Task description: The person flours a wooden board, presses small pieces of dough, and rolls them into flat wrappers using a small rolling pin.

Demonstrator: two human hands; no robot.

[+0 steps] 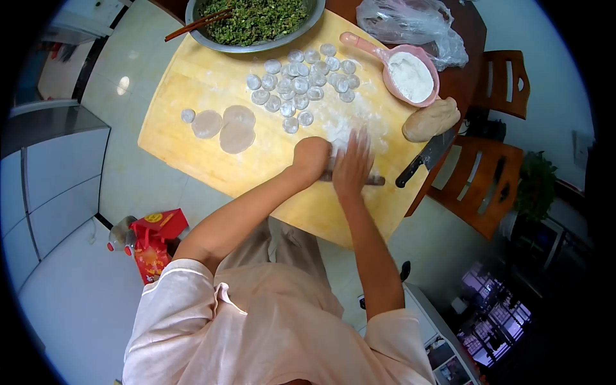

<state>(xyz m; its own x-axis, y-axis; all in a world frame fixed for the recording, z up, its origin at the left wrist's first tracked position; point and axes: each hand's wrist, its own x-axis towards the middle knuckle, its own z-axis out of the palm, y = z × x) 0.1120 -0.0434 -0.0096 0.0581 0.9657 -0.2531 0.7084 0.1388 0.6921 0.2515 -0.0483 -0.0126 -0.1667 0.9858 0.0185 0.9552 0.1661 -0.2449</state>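
A dark rolling pin lies on the floured wooden board. My right hand rests over the pin, fingers stretched out and palm down on it. Close beside it, my left hand is closed in a fist near the pin's other end; what it holds, if anything, is hidden. Loose flour is spread just beyond both hands. Several small floured dough discs sit farther up the board. To their left lie thin rolled dough wrappers, some overlapping, and a single small disc.
A metal bowl of chopped green filling, with chopsticks across its rim, stands at the far edge. On the right are a pink scoop of flour, a dough lump, a cleaver, a plastic bag and wooden chairs.
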